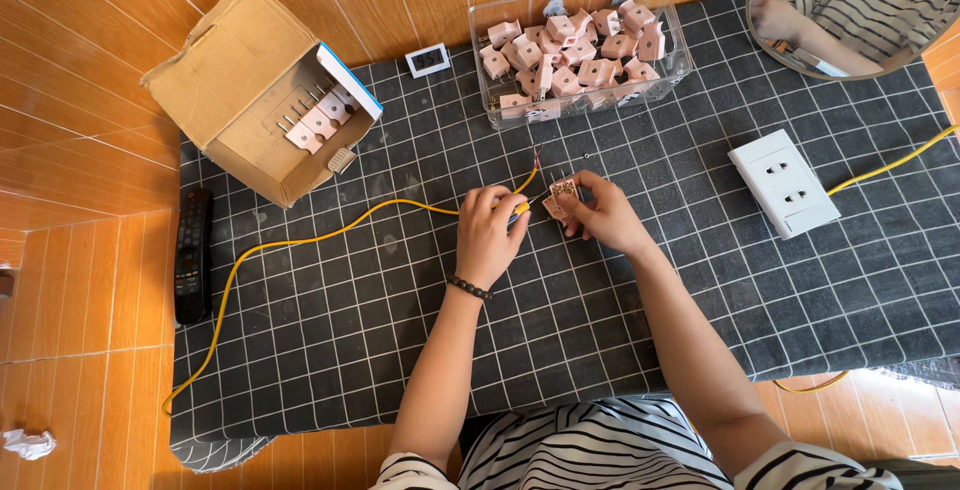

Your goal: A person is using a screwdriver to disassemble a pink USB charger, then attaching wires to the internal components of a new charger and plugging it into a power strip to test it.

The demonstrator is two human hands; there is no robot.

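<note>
Head view: left hand [488,233] closed around yellow cable [300,241] end, right hand [600,212] pinching small pink plug part [561,194] just beside it; clear bin [580,50] beyond both hands, white socket [784,182] off right.

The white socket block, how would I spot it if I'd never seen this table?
Start at the dark checked mat and look to its right side, past the right hand. The white socket block lies flat there alone, with a yellow cable leading off it. Unlike the small pink plugs, it is big and white.
</note>
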